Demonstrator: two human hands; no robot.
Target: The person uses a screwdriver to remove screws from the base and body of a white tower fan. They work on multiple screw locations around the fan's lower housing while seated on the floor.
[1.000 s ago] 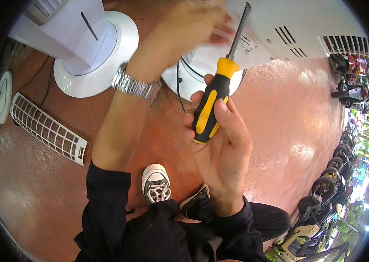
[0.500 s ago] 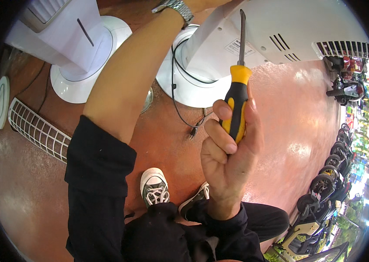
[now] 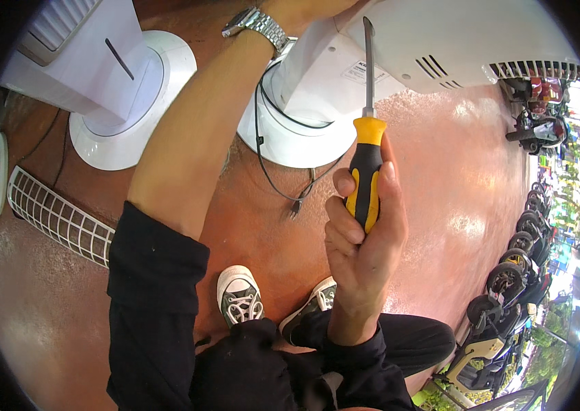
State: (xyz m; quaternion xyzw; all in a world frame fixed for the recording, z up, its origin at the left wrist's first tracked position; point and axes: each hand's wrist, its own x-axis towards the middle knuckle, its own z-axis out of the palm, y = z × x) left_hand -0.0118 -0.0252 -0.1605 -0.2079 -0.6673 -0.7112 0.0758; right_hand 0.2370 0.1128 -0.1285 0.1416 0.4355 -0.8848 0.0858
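Observation:
My right hand (image 3: 371, 257) is wrapped round the black and yellow handle of a screwdriver (image 3: 368, 156), whose metal shaft points up and away from me. In the picture the tip overlaps the white body of a tall appliance (image 3: 413, 41) with vent slots; whether it touches I cannot tell. My left arm reaches far forward, a silver watch on its wrist. Only part of my left hand (image 3: 307, 9) shows at the top edge, beside the appliance, with the fingers out of sight. The appliance's round white base (image 3: 269, 147) rests on the floor.
A similar white appliance (image 3: 91, 68) stands at the left on its own round base. Near it a curved white grille (image 3: 64, 216) lies on the reddish floor. A black power cord with a plug (image 3: 295, 207) trails before the nearer base. Parked motorbikes (image 3: 506, 281) line the right side.
The screwdriver has shifted slightly left and down in the picture, still in my right hand. My left wrist also appears a little further left; the whole view has moved slightly.

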